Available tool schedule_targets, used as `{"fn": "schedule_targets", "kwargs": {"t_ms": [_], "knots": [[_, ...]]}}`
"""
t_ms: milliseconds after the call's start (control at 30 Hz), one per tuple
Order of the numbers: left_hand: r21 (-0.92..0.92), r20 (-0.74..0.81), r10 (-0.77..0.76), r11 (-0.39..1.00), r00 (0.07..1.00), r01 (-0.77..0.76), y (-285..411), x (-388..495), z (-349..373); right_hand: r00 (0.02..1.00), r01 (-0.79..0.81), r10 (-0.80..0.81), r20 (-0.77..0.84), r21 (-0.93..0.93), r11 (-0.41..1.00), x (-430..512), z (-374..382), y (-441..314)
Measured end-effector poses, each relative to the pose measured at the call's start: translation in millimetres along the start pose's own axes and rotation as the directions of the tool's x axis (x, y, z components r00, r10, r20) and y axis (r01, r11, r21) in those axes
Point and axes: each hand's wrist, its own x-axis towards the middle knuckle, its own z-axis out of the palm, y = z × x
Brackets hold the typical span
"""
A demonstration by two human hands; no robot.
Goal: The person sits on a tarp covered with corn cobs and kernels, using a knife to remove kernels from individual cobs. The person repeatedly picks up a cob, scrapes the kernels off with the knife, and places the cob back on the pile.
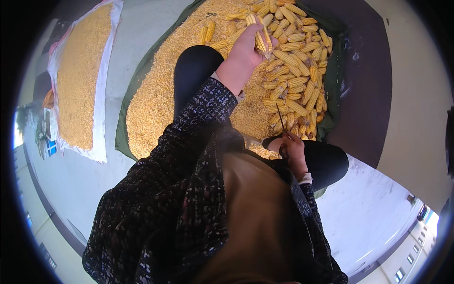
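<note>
My left hand is closed around an ear of corn, held out above the corn heap. A strip along the ear is bare of kernels and shows the pinkish cob between yellow rows. Close to my right knee, my right hand grips a thin, pointed metal tool; its tip points away from me, and the handle is mostly hidden in my fingers. Just past the tool lies a pile of whole ears. Loose corn kernels spread beneath my left arm and around my legs.
A green cloth lies under the kernels and ears, its edge raised on the right. Farther left, a white sheet bears another layer of kernels on the concrete ground. My bent knees flank the heap.
</note>
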Motion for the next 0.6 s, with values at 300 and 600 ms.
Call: {"fn": "schedule_targets", "kwargs": {"t_ms": [300, 600], "knots": [[0.515, 0.152, 0.402, 0.747, 0.903, -0.42, 148.6, -148.2, -138.1, 0.994, -0.092, 0.101, 0.05, -0.159, 0.983, -16.1, 5.9, -12.5], [0.553, -0.765, 0.216, 0.704, 0.607, 0.446, -13.3, -176.0, -483.2, 0.986, -0.16, 0.168, 0.001, -0.314, 0.936, -19.2, 11.3, -23.8]]}}
